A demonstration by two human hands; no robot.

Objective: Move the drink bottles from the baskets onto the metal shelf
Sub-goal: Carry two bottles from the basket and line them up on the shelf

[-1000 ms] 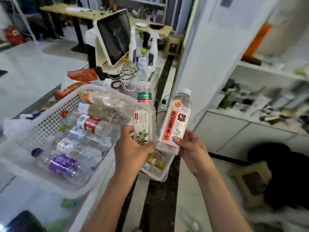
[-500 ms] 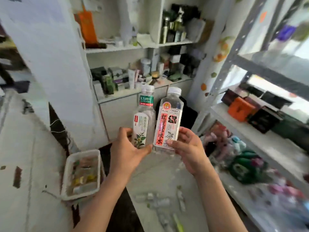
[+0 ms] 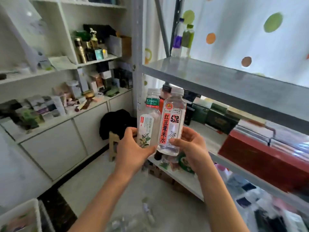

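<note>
My left hand (image 3: 132,151) grips a clear bottle with a green neck band and a white leaf label (image 3: 148,124), held upright. My right hand (image 3: 192,148) grips a clear bottle with a red-and-white label (image 3: 172,126), also upright, touching the first one. Both are held just below and in front of the grey metal shelf (image 3: 225,81) at the right. On that shelf's far left corner stand a purple-label bottle (image 3: 177,39) and a green bottle (image 3: 187,40). A corner of a white basket (image 3: 20,213) shows at the bottom left.
White cabinet shelves (image 3: 93,61) full of small boxes and bottles fill the left. The metal rack's lower level carries dark green boxes (image 3: 217,118) and a red box (image 3: 260,158). A wooden stool with a black cloth (image 3: 117,126) stands by the rack's post.
The view has swung right from the baskets to the metal rack. Both hands kept their bottles and now hold them closer to the grey shelf's front edge.
</note>
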